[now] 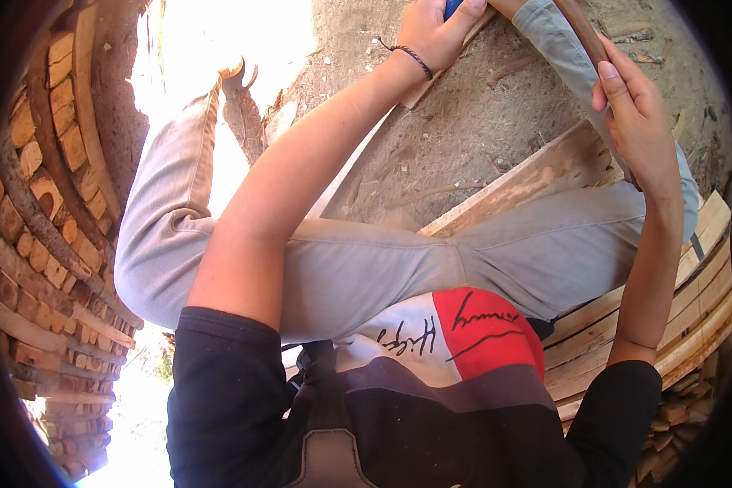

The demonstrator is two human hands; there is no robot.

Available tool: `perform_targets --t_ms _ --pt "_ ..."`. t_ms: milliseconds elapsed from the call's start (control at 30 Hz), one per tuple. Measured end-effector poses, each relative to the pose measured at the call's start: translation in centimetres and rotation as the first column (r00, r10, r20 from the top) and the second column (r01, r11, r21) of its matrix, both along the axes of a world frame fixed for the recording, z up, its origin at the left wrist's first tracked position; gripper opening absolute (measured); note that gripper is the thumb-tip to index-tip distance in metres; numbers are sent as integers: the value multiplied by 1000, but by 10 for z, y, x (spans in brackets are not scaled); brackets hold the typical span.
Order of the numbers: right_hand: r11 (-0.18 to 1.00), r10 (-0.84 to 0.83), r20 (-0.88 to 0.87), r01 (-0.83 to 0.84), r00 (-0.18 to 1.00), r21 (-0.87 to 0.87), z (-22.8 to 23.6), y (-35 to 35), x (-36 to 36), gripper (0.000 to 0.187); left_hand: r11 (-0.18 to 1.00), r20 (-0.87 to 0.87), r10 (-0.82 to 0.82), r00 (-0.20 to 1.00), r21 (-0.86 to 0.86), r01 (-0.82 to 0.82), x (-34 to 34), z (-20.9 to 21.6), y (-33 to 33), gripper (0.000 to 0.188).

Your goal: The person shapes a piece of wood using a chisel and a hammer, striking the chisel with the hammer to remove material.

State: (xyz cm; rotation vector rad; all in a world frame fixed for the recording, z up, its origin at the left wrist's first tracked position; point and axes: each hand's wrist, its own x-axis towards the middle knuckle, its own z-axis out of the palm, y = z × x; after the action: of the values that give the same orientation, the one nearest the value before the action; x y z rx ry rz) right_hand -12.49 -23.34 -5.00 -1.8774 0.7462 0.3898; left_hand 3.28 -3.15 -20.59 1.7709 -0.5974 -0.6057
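My left hand (437, 34), a dark braided band at its wrist, is at the upper edge of the view. It is closed round a blue object (452, 7), of which only a small part shows, so its kind is unclear. My right hand (636, 115) grips the lower end of a smooth brown wooden handle (583, 34) at the upper right, thumb along it. The handle's other end runs out of the picture. A narrow light wooden board (416, 101) shows beneath my left hand, partly covered by it.
Between my legs lies a rough plank (537, 172) on dirt ground (464, 138) littered with wood chips. Stacked boards (595, 342) are beside me at right. Cut wood pieces (57, 199) form a tall pile at left. Bright sunlight washes out the upper left.
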Motion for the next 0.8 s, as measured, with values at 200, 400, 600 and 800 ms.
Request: perform_targets --t_ms 200,400,600,800 --pt "967 197 50 -186 979 -176 -1 2 17 46 997 -27 -27 999 -72 25 4 -4 -3 58" --pt "938 202 98 -164 975 -304 33 31 36 39 997 -76 -73 994 8 74 5 -7 -5 58" --pt "966 211 105 -191 972 -172 21 17 31 44 981 -43 -136 990 134 141 7 2 -6 64" --pt "989 18 -68 -27 998 -145 30 4 48 41 981 -59 -139 989 132 146 7 -6 -7 69"
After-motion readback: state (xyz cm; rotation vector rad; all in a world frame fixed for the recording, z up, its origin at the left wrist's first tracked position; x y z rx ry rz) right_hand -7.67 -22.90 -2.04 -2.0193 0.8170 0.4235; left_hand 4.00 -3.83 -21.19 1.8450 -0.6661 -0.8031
